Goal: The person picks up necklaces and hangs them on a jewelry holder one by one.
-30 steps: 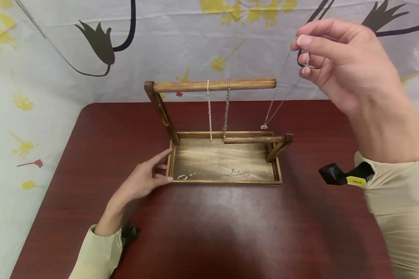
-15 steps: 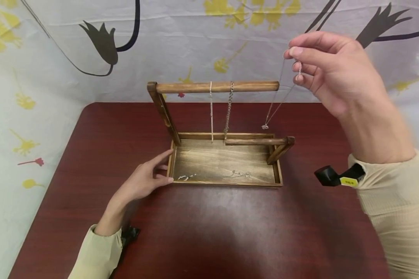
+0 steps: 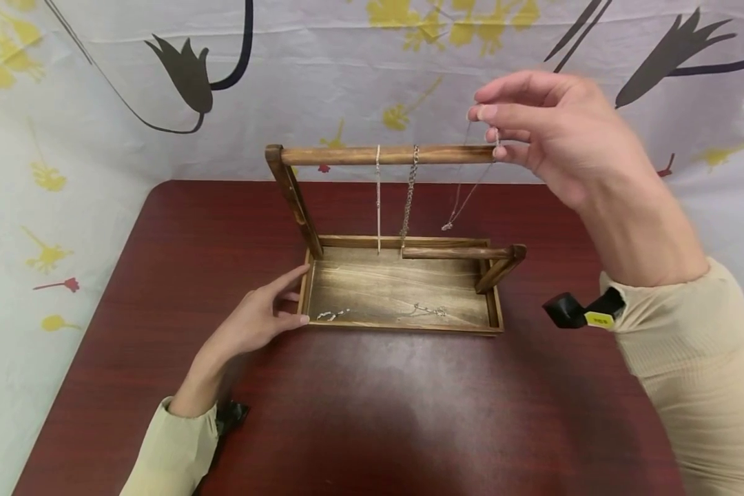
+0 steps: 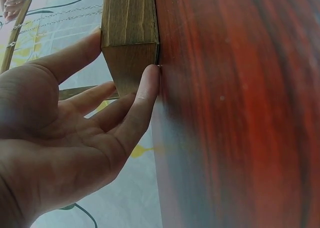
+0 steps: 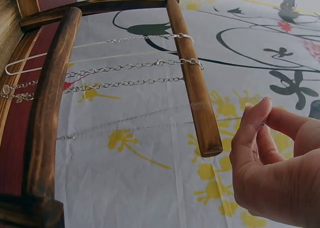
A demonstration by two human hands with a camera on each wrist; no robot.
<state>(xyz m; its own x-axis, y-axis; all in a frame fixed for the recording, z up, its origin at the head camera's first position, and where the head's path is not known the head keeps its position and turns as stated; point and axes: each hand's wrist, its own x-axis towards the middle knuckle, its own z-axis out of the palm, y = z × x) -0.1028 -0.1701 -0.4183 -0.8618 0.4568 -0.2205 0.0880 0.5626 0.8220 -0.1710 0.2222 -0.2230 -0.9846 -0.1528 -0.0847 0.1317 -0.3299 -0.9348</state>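
My right hand (image 3: 558,131) pinches a thin silver necklace (image 3: 461,210) above the free end of the upper wooden bar (image 3: 341,156). The chain hangs in a loop with a small pendant at its bottom. In the right wrist view its strands run past the bar; whether they touch it, I cannot tell. Two other necklaces, a light flat chain (image 3: 378,200) and a thicker link chain (image 3: 410,189), hang from that bar. At the left end of the wooden jewelry stand (image 3: 403,329), my left hand (image 3: 257,317) holds the tray part with thumb and fingers.
A lower bar (image 3: 455,253) reaches left from a short post (image 3: 501,267) on the tray's right side. Small silver jewelry pieces (image 3: 430,310) lie along the tray's front. The stand sits on a dark red table (image 3: 372,406), with a patterned cloth (image 3: 322,76) behind.
My right hand has moved left and down, bringing the necklace from beside the upper bar's free end to over it. The left hand has kept its place on the stand.
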